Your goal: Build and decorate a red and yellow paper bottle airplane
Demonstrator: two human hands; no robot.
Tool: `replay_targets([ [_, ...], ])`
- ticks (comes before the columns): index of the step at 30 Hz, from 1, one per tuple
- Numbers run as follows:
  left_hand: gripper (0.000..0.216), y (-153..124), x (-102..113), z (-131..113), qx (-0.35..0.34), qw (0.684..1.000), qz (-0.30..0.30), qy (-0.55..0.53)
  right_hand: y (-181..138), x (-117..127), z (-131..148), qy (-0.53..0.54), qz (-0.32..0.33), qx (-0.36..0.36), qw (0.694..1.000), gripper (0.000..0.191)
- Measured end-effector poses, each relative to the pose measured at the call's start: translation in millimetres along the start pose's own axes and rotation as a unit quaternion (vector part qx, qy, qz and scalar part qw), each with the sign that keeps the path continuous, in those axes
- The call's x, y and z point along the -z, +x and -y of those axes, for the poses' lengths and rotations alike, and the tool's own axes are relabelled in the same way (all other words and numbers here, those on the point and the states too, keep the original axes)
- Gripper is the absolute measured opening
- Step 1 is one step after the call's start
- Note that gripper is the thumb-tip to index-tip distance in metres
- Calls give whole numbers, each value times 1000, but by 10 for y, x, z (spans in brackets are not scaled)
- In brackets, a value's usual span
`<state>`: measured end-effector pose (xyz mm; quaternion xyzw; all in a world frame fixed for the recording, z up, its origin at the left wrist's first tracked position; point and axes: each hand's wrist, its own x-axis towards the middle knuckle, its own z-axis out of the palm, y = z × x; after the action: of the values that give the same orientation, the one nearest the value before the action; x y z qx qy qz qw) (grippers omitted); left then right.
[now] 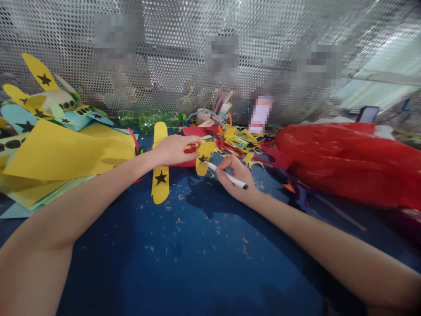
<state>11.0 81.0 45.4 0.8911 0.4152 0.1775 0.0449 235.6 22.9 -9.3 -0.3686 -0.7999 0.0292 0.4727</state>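
Observation:
My left hand [176, 149] is closed over the body of a toy plane, its fingers at the edge of the small yellow paper tail piece [201, 169]. A strip of red shows beneath the palm, and the hand hides most of the body. Across the plane runs a long yellow wing [160, 193], with a filled black star on its near half. My right hand [235, 177] pinches a white marker pen [235, 180] with a black end. The marker's tip meets a star on the tail piece, which looks outlined and only partly dark.
Finished-looking toy planes [70, 105] and yellow paper sheets [72, 147] lie left. Green plastic bottles [148, 118], scissors [230, 149] and paper scraps [241, 138] are behind my hands. A red plastic bag [338, 162] bulges at right. Perforated metal sheeting [177, 52] rises behind the blue table [184, 263].

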Motion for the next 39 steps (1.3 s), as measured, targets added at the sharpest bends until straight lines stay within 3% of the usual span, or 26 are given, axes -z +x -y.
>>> replay_targets([
  [39, 44, -7, -2, 11, -7, 1000, -7, -8, 14, 15, 64, 2, 8, -24, 1000, 13],
])
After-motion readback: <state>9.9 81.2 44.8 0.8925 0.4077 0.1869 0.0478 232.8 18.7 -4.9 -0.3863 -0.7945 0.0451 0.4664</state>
